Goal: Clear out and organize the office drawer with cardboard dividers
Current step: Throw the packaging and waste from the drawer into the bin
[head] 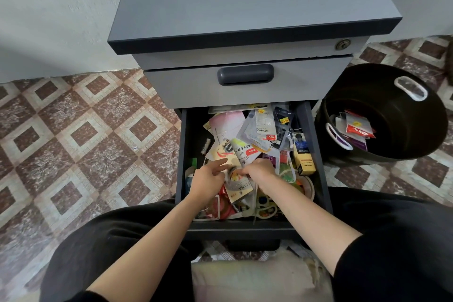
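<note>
At the drawer's (240, 230) front edge, the left hand's (210, 177) grip is lying open while the right hand's (260, 171) grip is curling into packets (239, 186), hold unclear, likely sorting rubbish for the bin (382, 86).

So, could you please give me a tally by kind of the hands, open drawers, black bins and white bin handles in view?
Hands: 2, the left hand and the right hand
Open drawer: 1
Black bin: 1
White bin handles: 2
Total: 6

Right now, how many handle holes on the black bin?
2: far handle hole in the upper-right wall of the bin, near handle hole in its left wall, by the drawer.
</note>
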The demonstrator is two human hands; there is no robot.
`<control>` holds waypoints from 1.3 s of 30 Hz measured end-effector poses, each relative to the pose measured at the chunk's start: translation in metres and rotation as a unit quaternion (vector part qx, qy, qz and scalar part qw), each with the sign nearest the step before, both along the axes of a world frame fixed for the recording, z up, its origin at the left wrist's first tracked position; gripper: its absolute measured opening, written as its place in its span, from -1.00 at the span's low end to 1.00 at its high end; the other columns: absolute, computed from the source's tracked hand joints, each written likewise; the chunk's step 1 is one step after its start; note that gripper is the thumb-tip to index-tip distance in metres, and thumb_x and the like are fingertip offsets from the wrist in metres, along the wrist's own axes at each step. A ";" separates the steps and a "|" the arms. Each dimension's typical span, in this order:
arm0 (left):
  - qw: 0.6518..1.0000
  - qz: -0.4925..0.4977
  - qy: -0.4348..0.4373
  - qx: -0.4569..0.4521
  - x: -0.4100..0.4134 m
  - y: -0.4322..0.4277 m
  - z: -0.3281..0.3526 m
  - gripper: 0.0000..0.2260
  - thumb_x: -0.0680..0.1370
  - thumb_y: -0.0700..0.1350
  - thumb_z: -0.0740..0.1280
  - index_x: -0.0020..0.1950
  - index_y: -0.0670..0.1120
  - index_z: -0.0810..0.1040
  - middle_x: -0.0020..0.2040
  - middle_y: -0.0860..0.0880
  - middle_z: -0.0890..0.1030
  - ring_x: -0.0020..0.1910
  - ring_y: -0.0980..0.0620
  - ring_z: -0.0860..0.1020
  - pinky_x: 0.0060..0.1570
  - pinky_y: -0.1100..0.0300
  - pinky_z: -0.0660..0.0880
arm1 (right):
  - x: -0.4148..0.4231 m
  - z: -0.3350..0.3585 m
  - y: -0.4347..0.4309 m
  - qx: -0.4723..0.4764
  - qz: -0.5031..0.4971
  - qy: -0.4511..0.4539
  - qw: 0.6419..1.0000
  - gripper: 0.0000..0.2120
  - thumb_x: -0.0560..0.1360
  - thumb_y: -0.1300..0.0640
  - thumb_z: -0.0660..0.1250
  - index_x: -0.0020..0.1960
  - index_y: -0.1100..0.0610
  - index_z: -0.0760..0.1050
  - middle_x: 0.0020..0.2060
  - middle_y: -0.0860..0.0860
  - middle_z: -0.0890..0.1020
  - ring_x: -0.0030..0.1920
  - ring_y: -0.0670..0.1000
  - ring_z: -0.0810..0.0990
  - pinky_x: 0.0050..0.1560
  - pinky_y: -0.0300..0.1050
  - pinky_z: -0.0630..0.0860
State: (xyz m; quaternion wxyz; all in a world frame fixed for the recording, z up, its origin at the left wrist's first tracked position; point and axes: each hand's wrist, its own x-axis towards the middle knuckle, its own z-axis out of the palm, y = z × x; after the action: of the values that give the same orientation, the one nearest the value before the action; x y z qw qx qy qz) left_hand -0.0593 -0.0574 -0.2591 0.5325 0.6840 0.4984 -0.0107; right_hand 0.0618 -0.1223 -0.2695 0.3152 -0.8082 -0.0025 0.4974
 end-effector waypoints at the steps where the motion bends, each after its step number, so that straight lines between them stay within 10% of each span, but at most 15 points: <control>1: 1.000 -0.002 0.000 -0.001 0.000 0.000 0.001 -0.61 0.56 -0.32 0.16 0.35 -0.05 0.44 0.21 0.01 0.58 -0.63 0.22 0.29 -0.58 0.40 0.28 | 0.000 0.001 -0.002 0.003 -0.001 0.000 1.000 -0.76 0.40 0.15 0.48 -0.18 0.25 0.45 -0.25 0.06 0.56 -0.29 -0.03 0.49 -0.42 -0.27 0.32; 11: 0.991 0.121 0.029 0.052 -0.004 0.009 0.008 -0.85 0.59 -0.18 0.17 0.05 -0.14 0.52 -0.25 -0.03 0.53 -0.43 0.09 0.37 -0.45 0.27 0.29 | 0.002 0.009 -0.023 0.051 0.014 0.004 0.999 -0.80 0.42 0.36 0.39 -0.26 0.21 0.39 -0.27 0.07 0.53 -0.24 -0.01 0.46 -0.26 -0.14 0.43; 14: 0.989 0.136 0.043 0.036 -0.005 0.011 0.010 -0.80 0.60 -0.10 0.20 0.19 -0.14 0.45 -0.05 -0.04 0.53 -0.29 0.11 0.42 -0.34 0.25 0.34 | 0.003 0.017 -0.034 0.066 0.034 0.013 0.997 -0.83 0.41 0.38 0.39 -0.02 0.36 0.48 -0.01 0.20 0.63 -0.04 0.10 0.59 -0.04 -0.06 0.50; 22: 0.984 0.169 0.009 -0.057 -0.003 0.005 0.007 -0.43 0.57 0.02 0.28 0.48 -0.18 0.18 0.41 -0.16 0.34 0.36 -0.13 0.35 0.24 0.08 0.29 | 0.013 0.040 -0.057 0.083 0.128 0.043 0.987 -0.87 0.42 0.36 0.39 -0.05 0.25 0.50 -0.07 0.09 0.63 -0.11 0.00 0.54 -0.15 -0.20 0.48; 27: 0.963 0.233 -0.027 -0.129 -0.002 0.009 -0.001 -0.40 0.54 0.07 0.30 0.48 -0.14 0.19 0.37 -0.16 0.40 0.31 -0.15 0.41 0.34 -0.08 0.33 | 0.018 0.047 -0.059 0.057 0.166 0.034 0.984 -0.80 0.44 0.35 0.36 -0.21 0.09 0.43 -0.16 0.00 0.55 -0.13 -0.03 0.50 -0.24 -0.25 0.40; 32: 0.949 0.296 0.006 -0.106 -0.002 0.021 -0.016 -0.61 0.55 -0.14 0.28 0.36 -0.18 0.40 0.21 -0.21 0.53 0.15 -0.17 0.52 0.21 -0.06 0.47 | 0.026 0.039 -0.059 0.020 0.165 0.025 0.986 -0.79 0.45 0.34 0.36 0.08 0.29 0.53 -0.01 0.09 0.60 -0.11 0.00 0.53 -0.26 -0.26 0.42; 39: 0.970 0.235 0.038 -0.049 0.006 0.015 -0.014 -0.52 0.58 -0.17 0.25 0.49 -0.14 0.23 0.17 -0.13 0.52 -0.22 0.01 0.52 -0.15 0.13 0.49 | 0.033 0.032 -0.061 0.011 0.113 -0.001 0.994 -0.65 0.47 0.34 0.34 0.23 0.40 0.46 0.20 0.18 0.56 0.24 0.14 0.50 0.26 -0.05 0.38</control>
State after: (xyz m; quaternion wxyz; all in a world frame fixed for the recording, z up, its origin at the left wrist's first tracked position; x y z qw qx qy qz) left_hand -0.0536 -0.0423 -0.2733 0.5334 0.5198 0.6641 0.0649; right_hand 0.0944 -0.1831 -0.2379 0.2661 -0.7998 -0.0993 0.5288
